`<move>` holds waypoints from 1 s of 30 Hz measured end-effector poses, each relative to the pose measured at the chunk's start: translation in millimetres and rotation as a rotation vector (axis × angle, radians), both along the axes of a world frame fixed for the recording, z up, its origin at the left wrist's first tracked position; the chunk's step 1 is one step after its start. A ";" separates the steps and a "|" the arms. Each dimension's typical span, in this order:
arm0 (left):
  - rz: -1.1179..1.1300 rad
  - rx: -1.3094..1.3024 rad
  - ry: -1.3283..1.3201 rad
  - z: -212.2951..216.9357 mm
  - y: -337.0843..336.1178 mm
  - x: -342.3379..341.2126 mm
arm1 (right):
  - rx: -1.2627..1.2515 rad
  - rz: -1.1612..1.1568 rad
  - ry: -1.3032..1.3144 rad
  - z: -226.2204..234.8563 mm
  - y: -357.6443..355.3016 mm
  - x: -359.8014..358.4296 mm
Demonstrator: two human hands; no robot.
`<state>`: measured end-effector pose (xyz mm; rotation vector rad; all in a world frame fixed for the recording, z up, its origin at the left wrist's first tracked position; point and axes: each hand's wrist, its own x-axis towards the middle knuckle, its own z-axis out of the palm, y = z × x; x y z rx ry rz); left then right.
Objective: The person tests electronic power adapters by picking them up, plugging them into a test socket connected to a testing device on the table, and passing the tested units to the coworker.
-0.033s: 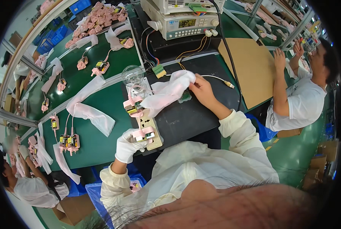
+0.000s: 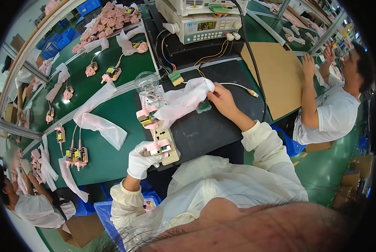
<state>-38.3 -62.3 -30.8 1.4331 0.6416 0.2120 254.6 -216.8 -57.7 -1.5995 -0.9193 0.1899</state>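
My left hand [image 2: 141,160], in a white glove, has its fingers closed on a pink plug-in charger [image 2: 159,148] with its circuit board bare. That charger sits at the near end of a beige socket strip [image 2: 170,157]. A second open pink charger [image 2: 147,117] is at the strip's far end. My bare right hand [image 2: 225,101] pinches the right end of a white translucent sleeve [image 2: 186,101], which is bunched over the black mat and hides part of the strip. Whatever is inside the sleeve's pinched end is hidden. A clear glass bulb [image 2: 146,83] stands just beyond.
A bench instrument [image 2: 207,27] with wires stands at the back. A white cable [image 2: 238,85] and brown cardboard [image 2: 274,77] lie to the right. Several open chargers [image 2: 76,156] and a pink heap [image 2: 108,21] are on the left. Co-workers [image 2: 331,109] sit on both sides.
The fingertips of my right hand and the end of the white sleeve have shifted very slightly left. My left hand has stayed on the charger.
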 end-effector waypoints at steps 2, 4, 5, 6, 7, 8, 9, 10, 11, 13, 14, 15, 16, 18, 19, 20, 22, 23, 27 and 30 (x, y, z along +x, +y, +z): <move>0.026 -0.048 -0.033 0.2 -0.1 -1.6 | -0.106 0.025 -0.053 0.2 -1.4 0.4; -0.020 -0.068 -0.004 -1.1 4.3 -5.1 | -0.080 0.026 -0.173 5.7 -1.1 -5.0; -0.017 -0.066 -0.003 1.0 4.4 -7.4 | -0.069 0.032 -0.242 7.5 -1.4 -6.1; 0.020 -0.157 -0.158 5.4 3.6 -11.5 | -0.056 0.037 -0.310 9.8 -1.1 -6.9; 0.057 -0.246 -0.314 11.3 3.6 -15.1 | -0.093 0.053 -0.331 13.6 0.5 -6.8; 0.018 -0.147 -0.234 20.1 7.2 -19.3 | -0.085 0.065 -0.327 11.9 3.3 -6.2; 0.022 -0.186 -0.312 32.0 4.5 -20.5 | -0.114 0.083 -0.314 10.5 4.3 -3.2; 0.025 -0.225 -0.390 42.7 1.1 -22.6 | -0.142 0.102 -0.301 8.3 3.8 -2.0; -0.011 -0.279 -0.404 50.0 1.5 -28.6 | -0.122 0.085 -0.330 6.8 3.0 -1.7; 0.049 -0.287 -0.417 60.2 -2.4 -36.7 | -0.142 0.078 -0.292 10.5 -3.5 -0.4; 0.093 -0.309 -0.447 65.8 -6.6 -40.2 | -0.175 0.069 -0.255 12.0 -5.0 -3.1; 0.111 -0.289 -0.455 65.9 -10.2 -48.4 | -0.068 0.054 -0.190 16.9 -5.5 -9.9; 0.175 -0.300 -0.418 65.1 -14.2 -57.7 | -0.050 0.074 -0.194 26.4 -7.7 -21.1; 0.251 -0.307 -0.382 73.8 -22.7 -60.4 | 0.213 -0.293 -0.358 43.1 -22.2 -46.1; 0.192 -0.279 -0.363 85.0 -29.0 -52.8 | 0.264 -0.171 -0.303 33.4 -34.5 -62.0; 0.134 -0.247 -0.333 94.2 -34.4 -45.8 | 0.317 -0.049 -0.237 22.2 -47.8 -78.4; 0.093 -0.321 -0.229 94.3 -44.8 -40.0 | 0.249 0.469 -0.264 37.1 -55.1 -117.7; 0.043 -0.371 -0.211 92.4 -50.0 -33.2 | 0.168 0.580 -0.094 53.4 -59.1 -139.8; -0.075 -0.438 -0.210 94.6 -74.0 -4.3 | 0.154 0.548 0.101 62.0 -56.4 -168.2; -0.157 -0.345 -0.130 99.1 -82.5 11.8 | 0.441 0.437 0.276 39.8 -54.2 -172.4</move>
